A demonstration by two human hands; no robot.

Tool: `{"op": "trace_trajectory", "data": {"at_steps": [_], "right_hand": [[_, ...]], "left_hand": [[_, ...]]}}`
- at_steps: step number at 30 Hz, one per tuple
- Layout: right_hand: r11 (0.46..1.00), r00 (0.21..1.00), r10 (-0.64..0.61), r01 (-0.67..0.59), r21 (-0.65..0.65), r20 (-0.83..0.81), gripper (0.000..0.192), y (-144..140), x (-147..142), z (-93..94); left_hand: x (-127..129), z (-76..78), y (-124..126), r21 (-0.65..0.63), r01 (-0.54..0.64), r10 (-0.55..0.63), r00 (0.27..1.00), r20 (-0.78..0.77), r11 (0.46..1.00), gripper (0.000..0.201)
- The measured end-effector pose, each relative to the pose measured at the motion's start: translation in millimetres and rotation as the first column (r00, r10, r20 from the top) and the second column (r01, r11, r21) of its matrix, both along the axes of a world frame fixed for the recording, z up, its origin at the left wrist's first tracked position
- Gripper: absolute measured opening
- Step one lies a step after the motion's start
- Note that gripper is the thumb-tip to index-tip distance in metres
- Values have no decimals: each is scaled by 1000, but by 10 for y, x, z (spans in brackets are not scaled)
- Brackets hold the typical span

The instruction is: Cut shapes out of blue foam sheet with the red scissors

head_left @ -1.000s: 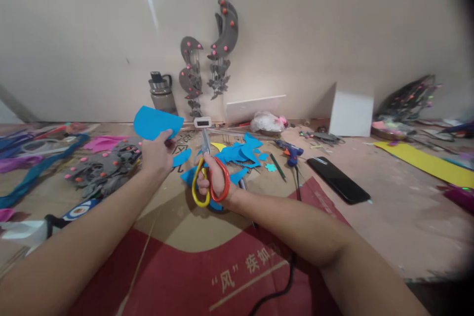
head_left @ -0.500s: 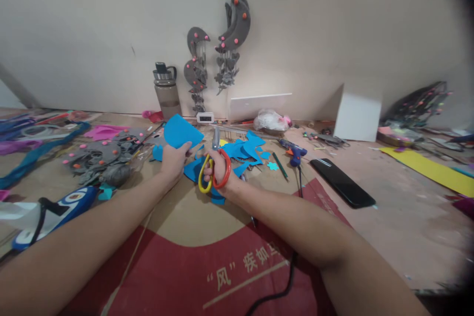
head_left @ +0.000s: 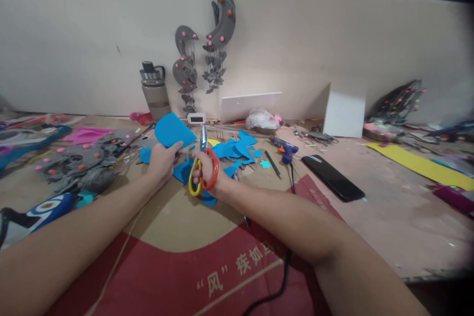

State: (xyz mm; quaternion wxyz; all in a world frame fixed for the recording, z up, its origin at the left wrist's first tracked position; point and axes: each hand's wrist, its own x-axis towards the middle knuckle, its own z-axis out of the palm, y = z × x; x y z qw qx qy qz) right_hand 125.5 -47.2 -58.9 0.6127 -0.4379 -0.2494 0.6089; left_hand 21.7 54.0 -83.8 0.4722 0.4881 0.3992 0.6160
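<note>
Brown and dusty, the bench [head_left: 388, 207] runs the whole width of the scene, with a red-and-tan printed cardboard sheet [head_left: 177, 266] lying at its near middle under both forearms. At the far left lies a heap of grey felt shapes [head_left: 77, 163] dotted with pink and orange beads. A long yellow strip [head_left: 418, 165] lies at the far right. A black phone [head_left: 332, 177] lies flat right of centre, well apart from the hands. A water bottle [head_left: 154, 90] stands upright against the far wall. Loose blue foam scraps [head_left: 237, 148] are strewn just beyond the hands, and a blue glue gun [head_left: 283, 150] lies to their right. The left hand [head_left: 161, 160] is closed, pinching the near edge of a blue foam sheet [head_left: 173, 130] held up above the bench. Just right of it, the right hand [head_left: 211, 174] grips the scissors [head_left: 203, 168], fingers through the yellow and red loops, blades pointing away and up, beside the sheet's right edge.
</note>
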Motion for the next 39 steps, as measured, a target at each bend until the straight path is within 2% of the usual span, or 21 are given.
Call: {"op": "trace_trajectory", "data": {"at_steps": [8, 17, 31, 39], "right_hand": [[1000, 1000, -3, 3, -1, 26, 20, -22, 0, 41], [1000, 1000, -11, 11, 15, 25, 24, -11, -8, -2], [999, 999, -29, 29, 33, 15, 21, -30, -12, 11], [981, 990, -121, 107, 164, 75, 21, 10, 61, -30]], "left_hand": [[-6, 28, 12, -87, 22, -22, 1000, -7, 996, 28], [12, 54, -28, -57, 44, -41, 998, 48, 997, 32], [-62, 87, -31, -63, 189, -168, 953, 254, 980, 45], [-61, 95, -30, -118, 181, -141, 948, 285, 976, 45]]}}
